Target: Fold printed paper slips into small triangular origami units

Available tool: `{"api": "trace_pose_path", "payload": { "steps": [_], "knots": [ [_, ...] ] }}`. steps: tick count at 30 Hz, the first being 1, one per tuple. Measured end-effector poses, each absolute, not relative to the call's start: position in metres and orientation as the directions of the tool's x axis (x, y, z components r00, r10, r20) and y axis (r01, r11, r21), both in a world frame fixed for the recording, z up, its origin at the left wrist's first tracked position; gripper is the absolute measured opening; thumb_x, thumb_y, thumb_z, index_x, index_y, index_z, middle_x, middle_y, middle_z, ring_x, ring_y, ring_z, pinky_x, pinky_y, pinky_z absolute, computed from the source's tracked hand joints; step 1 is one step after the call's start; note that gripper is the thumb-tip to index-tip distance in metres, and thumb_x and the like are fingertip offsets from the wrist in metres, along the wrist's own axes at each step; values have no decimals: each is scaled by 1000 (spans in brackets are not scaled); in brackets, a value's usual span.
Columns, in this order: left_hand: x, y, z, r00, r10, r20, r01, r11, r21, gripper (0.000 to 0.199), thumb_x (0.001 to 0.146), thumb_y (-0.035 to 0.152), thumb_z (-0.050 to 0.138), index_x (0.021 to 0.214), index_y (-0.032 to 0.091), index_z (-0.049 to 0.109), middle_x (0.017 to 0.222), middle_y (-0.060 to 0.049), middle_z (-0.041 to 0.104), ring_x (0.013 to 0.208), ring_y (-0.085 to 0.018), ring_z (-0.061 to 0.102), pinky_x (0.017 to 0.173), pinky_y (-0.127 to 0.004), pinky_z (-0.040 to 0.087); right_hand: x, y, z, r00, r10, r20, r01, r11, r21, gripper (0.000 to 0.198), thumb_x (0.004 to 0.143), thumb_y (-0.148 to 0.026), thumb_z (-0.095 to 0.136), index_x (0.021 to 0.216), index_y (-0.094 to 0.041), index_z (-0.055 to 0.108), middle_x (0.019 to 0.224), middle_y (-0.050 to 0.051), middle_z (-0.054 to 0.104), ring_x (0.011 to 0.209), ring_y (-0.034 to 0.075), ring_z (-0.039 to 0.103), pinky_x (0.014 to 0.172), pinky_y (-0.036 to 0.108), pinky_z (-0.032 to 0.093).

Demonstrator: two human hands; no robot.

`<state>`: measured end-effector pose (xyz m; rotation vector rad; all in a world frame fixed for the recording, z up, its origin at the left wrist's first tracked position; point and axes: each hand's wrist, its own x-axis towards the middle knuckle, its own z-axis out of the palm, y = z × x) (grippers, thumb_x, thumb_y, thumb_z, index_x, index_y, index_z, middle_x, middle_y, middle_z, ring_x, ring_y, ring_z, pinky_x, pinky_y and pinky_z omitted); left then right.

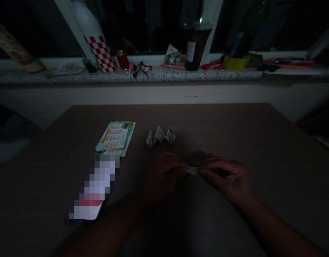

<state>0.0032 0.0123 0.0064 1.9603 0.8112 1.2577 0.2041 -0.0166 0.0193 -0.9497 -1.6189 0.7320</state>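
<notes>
Between both hands, just above the dark wooden table point(223, 123), is a small folded piece of printed paper point(192, 170). My left hand point(165, 173) pinches its left end, and my right hand point(228, 175) pinches its right end between thumb and fingertips. Fingers cover part of the paper, and the dim light blurs its folds. Beyond my left hand stand several small folded paper shapes point(160, 135) with pointed tops, side by side. Left of them lies a stack of printed calendar cards point(114, 137).
A lit phone-like screen point(97, 185), pixelated, lies left of my left arm. Along the granite windowsill point(153, 75) stand a red-and-white checkered bottle point(101, 53), a small red jar point(122, 60), a dark-filled plastic cup point(195, 48) and a green bottle point(246, 34) by yellow tape point(236, 63).
</notes>
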Motion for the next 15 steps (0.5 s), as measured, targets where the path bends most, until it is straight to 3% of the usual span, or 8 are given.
{"api": "trace_pose_path", "payload": {
  "steps": [7, 15],
  "knots": [
    [4, 13, 7, 332, 794, 509, 127, -572, 810, 8, 83, 20, 64, 86, 20, 72, 81, -4, 72, 86, -18, 63, 82, -33, 49, 205, -15, 16, -121, 887, 445, 251, 462, -851, 8, 78, -18, 70, 85, -22, 72, 83, 6, 74, 78, 21, 68, 74, 38, 54],
    [5, 10, 9, 342, 853, 395, 136, -461, 877, 12, 85, 23, 62, 85, 17, 72, 84, -6, 70, 83, -17, 65, 77, -30, 51, 201, -16, 20, -103, 886, 453, 259, 463, -848, 6, 79, -18, 69, 77, -22, 73, 74, 5, 74, 68, 20, 68, 65, 34, 54]
  ]
}}
